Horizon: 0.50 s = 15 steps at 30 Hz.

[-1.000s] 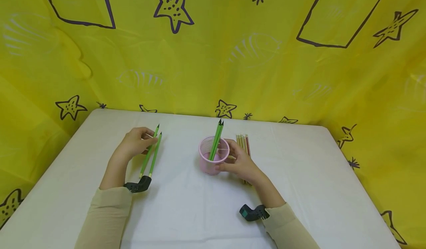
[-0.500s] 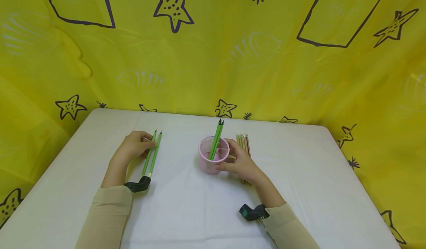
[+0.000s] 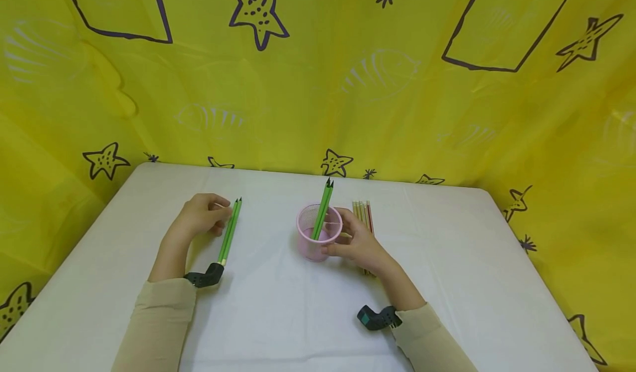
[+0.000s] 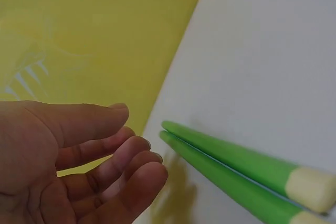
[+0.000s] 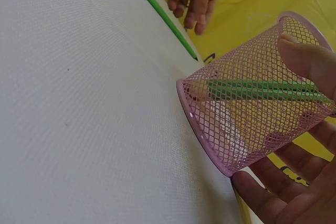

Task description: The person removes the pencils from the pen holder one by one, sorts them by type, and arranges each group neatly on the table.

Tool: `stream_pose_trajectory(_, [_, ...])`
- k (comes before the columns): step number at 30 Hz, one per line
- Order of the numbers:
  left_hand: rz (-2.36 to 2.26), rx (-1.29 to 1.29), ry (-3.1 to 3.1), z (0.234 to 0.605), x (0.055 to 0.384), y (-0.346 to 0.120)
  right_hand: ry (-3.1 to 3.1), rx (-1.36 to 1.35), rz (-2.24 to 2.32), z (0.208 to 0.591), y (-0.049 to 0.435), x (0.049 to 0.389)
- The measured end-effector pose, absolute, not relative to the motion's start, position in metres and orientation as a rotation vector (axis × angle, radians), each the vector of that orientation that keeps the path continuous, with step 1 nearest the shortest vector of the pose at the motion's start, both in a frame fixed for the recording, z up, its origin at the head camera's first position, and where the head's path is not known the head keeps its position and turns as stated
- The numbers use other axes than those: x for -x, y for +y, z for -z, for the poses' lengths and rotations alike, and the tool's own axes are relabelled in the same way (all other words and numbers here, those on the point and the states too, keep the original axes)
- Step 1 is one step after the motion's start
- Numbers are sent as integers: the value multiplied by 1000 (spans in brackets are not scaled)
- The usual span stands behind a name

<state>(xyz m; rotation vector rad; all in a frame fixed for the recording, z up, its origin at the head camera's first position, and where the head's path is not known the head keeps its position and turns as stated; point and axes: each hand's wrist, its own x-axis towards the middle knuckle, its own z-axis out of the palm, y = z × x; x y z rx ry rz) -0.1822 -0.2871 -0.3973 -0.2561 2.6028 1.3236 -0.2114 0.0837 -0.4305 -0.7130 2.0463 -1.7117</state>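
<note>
Two green pencils (image 3: 230, 233) with dark tips lie side by side on the white table, left of centre. My left hand (image 3: 200, 215) hovers just beside them, fingers loosely bent; in the left wrist view a small gap separates its fingertips from the pencils (image 4: 226, 148), and nothing is in it. With thumb and fingers around its side, my right hand (image 3: 360, 245) holds a pink mesh pencil cup (image 3: 311, 249). Green pencils (image 3: 324, 203) lean inside the cup, tips up. The right wrist view shows the cup's mesh wall (image 5: 252, 59) between thumb and fingers.
A row of several thin pencils (image 3: 361, 211), yellowish and one red, lies right of the cup, partly hidden by my right hand. Behind the white table (image 3: 447, 261) hangs a yellow curtain (image 3: 308, 85) with drawn stars and fish.
My left hand has brought the left green pencil down and right until it lies against the other one, then let it go. The right hand and cup have stayed in place.
</note>
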Motion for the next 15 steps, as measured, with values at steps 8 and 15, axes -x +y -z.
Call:
stream_pose_trajectory(8, [-1617, 45, 2482, 377, 177, -272, 2051, 698, 1698, 427, 83, 209])
stream_pose_trajectory(15, [-1762, -120, 2387, 358, 172, -249, 2054, 695, 1704, 427, 84, 209])
